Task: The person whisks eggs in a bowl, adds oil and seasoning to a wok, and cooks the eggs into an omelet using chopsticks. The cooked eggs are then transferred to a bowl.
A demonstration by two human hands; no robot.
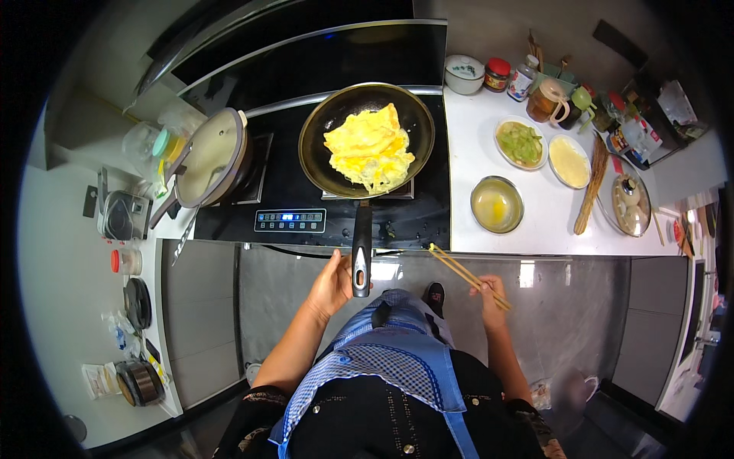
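A dark frying pan point(314, 135) sits on the black cooktop with folded, cooked yellow egg point(367, 137) inside. My left hand point(335, 284) is at the pan's black handle point(362, 241); its fingers pass behind the handle and show slightly on the right, while the thumb stands up along the left side. A pair of wooden chopsticks point(467, 275) is in my right hand point(489, 292), over the floor in front of the counter. Their tips point up and left, with a bit of yellow egg on them. On the counter, a metal bowl point(497, 205) holds some yellow liquid.
Left of the pan stands a lidded pot point(209, 160) with a slotted utensil point(186, 235) slanting beside it. A plate of green vegetable point(520, 142), a plate with pale yellow food point(569, 162), a bundled whisk point(590, 189), a glass lid point(631, 203) and several jars occupy the right counter.
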